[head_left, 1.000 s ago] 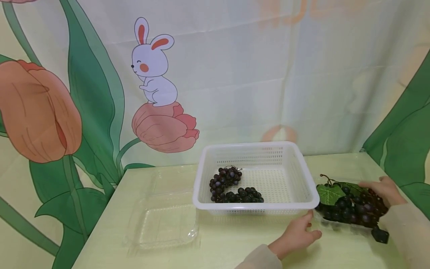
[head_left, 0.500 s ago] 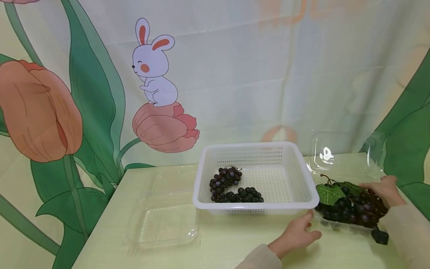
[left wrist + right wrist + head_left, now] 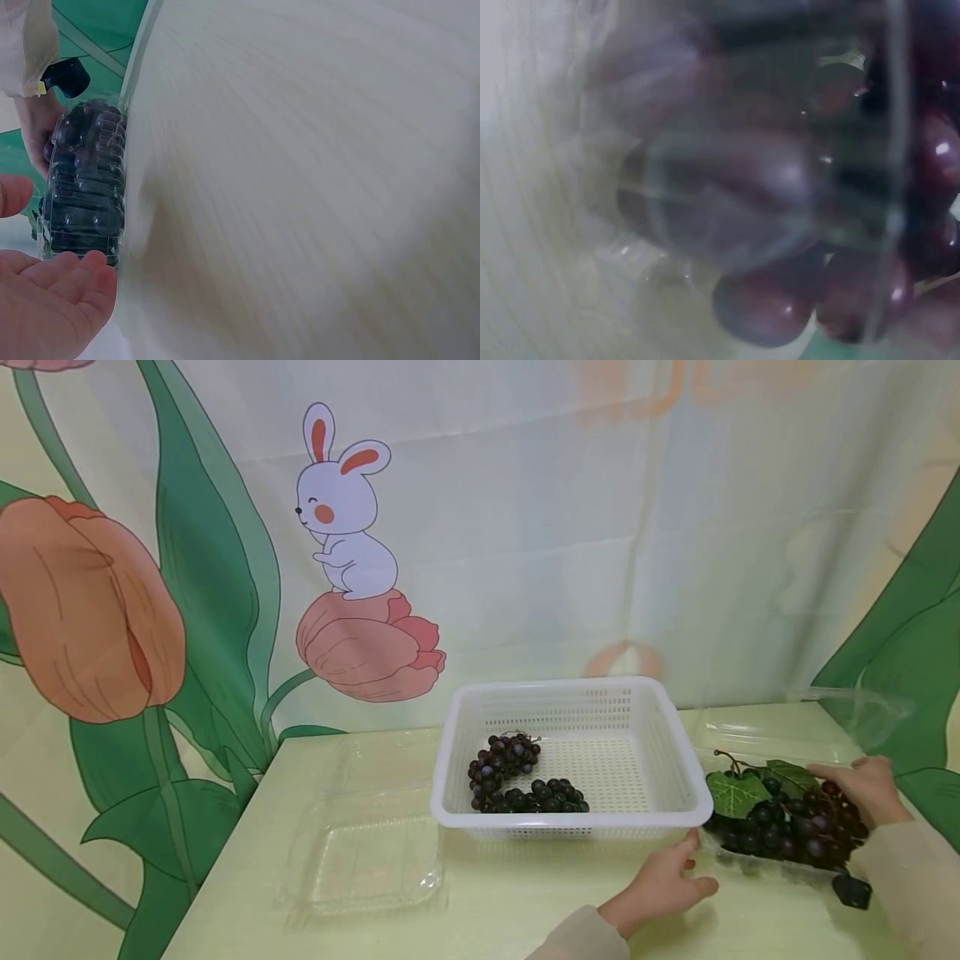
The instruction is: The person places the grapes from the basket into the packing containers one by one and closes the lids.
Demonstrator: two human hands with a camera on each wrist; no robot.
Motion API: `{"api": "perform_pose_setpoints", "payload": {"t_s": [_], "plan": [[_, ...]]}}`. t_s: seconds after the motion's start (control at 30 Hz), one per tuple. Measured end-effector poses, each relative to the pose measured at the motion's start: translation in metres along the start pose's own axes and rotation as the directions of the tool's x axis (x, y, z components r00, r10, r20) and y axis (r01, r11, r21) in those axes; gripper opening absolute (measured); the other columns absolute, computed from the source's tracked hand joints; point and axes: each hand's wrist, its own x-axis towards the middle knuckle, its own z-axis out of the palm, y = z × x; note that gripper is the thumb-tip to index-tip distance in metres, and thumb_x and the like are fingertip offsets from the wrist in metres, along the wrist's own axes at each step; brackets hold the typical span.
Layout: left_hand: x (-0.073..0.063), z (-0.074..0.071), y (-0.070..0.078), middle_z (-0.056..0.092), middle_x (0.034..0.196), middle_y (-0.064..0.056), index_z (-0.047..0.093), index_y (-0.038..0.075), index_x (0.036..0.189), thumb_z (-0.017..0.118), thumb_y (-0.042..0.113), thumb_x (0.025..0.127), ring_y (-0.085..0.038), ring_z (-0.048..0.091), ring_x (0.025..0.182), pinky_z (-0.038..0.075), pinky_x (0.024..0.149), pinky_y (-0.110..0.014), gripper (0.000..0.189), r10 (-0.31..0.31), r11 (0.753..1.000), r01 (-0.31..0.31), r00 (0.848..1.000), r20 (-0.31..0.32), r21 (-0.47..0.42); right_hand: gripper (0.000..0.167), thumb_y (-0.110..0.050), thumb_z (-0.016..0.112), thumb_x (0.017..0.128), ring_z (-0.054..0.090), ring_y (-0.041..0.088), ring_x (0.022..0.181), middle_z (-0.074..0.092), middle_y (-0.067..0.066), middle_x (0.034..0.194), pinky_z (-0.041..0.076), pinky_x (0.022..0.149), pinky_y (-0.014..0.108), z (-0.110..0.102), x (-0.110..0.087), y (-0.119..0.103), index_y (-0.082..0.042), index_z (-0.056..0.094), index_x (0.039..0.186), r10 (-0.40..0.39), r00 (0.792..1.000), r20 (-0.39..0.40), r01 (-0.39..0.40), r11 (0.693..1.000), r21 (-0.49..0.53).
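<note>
A clear plastic clamshell box (image 3: 787,868) stands right of the basket, filled with dark grapes (image 3: 795,827) and topped by a green leaf (image 3: 735,793). Its transparent lid (image 3: 862,703) is swung up and leans back behind the grapes. My left hand (image 3: 663,881) is at the box's left end, fingers straight; in the left wrist view its fingertips (image 3: 97,274) look to be against the box wall. At the right end my right hand (image 3: 866,789) lies with extended fingers over the edge of the grapes. The right wrist view is blurred, showing only grapes (image 3: 765,307) behind clear plastic.
A white perforated basket (image 3: 570,820) holds two dark grape bunches (image 3: 551,796) on its left side. Another clear clamshell box (image 3: 375,860) lies open at the table's left. A curtain (image 3: 525,527) printed with a rabbit and tulips hangs behind the table.
The clear lid stood upright behind the grapes half a second ago and now tips further back. Right hand and box have shifted very slightly. The left hand stays in place.
</note>
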Motion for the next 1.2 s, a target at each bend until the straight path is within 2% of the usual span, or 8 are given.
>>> {"api": "perform_pose_setpoints", "payload": {"t_s": [0.13,0.23,0.33,0.43,0.8,0.9,1.0,1.2], "plan": [[0.000,0.001,-0.001,0.044,0.133,0.005,0.031,0.016,0.138,0.060,0.022,0.081,-0.013,0.054,0.109,0.045,0.081,-0.020,0.064,-0.017,0.999,0.018,1.000,0.026,-0.039,0.091,-0.048,0.044,0.084,0.039,0.047,0.104,0.005,0.046,0.128,0.036,0.087,0.056,-0.001,-0.006,-0.002,0.022,0.010,0.130,-0.033,0.999,-0.017,0.032,0.998,-0.051],[0.000,0.001,-0.001,0.044,0.133,0.006,0.031,0.018,0.138,0.060,0.022,0.081,-0.013,0.053,0.109,0.046,0.079,-0.021,0.064,-0.029,0.998,0.031,0.999,0.036,-0.061,0.056,-0.050,0.044,0.084,0.042,0.023,0.051,0.047,0.031,0.071,0.044,0.057,0.044,-0.003,-0.011,-0.004,0.005,0.052,0.075,-0.068,0.997,-0.027,0.065,0.994,-0.082],[0.001,0.001,-0.001,0.045,0.132,0.007,0.031,0.018,0.138,0.060,0.022,0.081,-0.012,0.053,0.109,0.046,0.079,-0.021,0.064,-0.035,0.997,0.038,0.998,0.043,-0.067,0.052,-0.054,0.045,0.083,0.023,0.007,0.034,0.021,-0.008,0.043,0.032,0.038,0.035,-0.007,-0.014,-0.004,-0.021,0.020,0.052,-0.083,0.996,-0.032,0.081,0.993,-0.081],[0.001,0.001,-0.001,0.046,0.131,0.008,0.031,0.019,0.138,0.059,0.023,0.082,-0.011,0.053,0.109,0.046,0.079,-0.021,0.063,-0.049,0.995,0.054,0.997,0.064,-0.082,0.051,-0.058,0.043,0.081,0.023,0.007,0.034,0.024,-0.009,0.041,0.032,0.037,0.034,-0.009,-0.018,-0.004,-0.022,0.024,0.051,-0.069,0.997,-0.037,0.067,0.996,-0.065],[0.001,0.002,0.001,0.048,0.130,0.008,0.031,0.019,0.138,0.059,0.024,0.082,-0.011,0.054,0.108,0.046,0.078,-0.020,0.063,-0.050,0.994,0.057,0.996,0.076,-0.098,0.049,-0.062,0.041,0.079,0.029,0.009,0.039,0.030,-0.006,0.046,0.034,0.043,0.035,-0.012,-0.020,-0.001,-0.018,0.038,0.057,0.008,0.999,-0.041,-0.010,0.999,-0.038],[0.002,0.002,0.001,0.048,0.129,0.009,0.031,0.019,0.138,0.058,0.024,0.082,-0.011,0.053,0.108,0.046,0.078,-0.021,0.063,-0.056,0.992,0.065,0.995,0.084,-0.105,0.065,-0.060,0.039,0.081,0.032,0.012,0.043,0.045,0.010,0.068,0.035,0.047,0.035,-0.008,-0.016,0.005,0.003,0.050,0.091,0.004,0.996,-0.094,-0.009,0.998,-0.058],[0.002,0.002,0.001,0.049,0.129,0.009,0.030,0.019,0.138,0.058,0.024,0.083,-0.012,0.053,0.109,0.046,0.078,-0.021,0.062,-0.059,0.991,0.070,0.994,0.089,-0.118,0.083,-0.058,0.037,0.083,0.036,0.018,0.051,0.040,0.030,0.107,0.035,0.050,0.036,-0.005,-0.005,0.016,0.011,0.026,0.129,-0.018,0.989,-0.146,0.006,0.997,-0.082],[0.002,0.000,0.000,0.049,0.128,0.008,0.030,0.018,0.139,0.058,0.025,0.084,-0.012,0.052,0.110,0.046,0.079,-0.022,0.062,-0.054,0.988,0.065,0.995,0.082,-0.138,0.087,-0.060,0.036,0.083,0.044,0.036,0.081,0.014,0.034,0.137,0.038,0.056,0.040,-0.010,0.036,0.055,0.005,0.016,0.138,-0.130,0.983,-0.133,0.115,0.986,-0.119]]}}
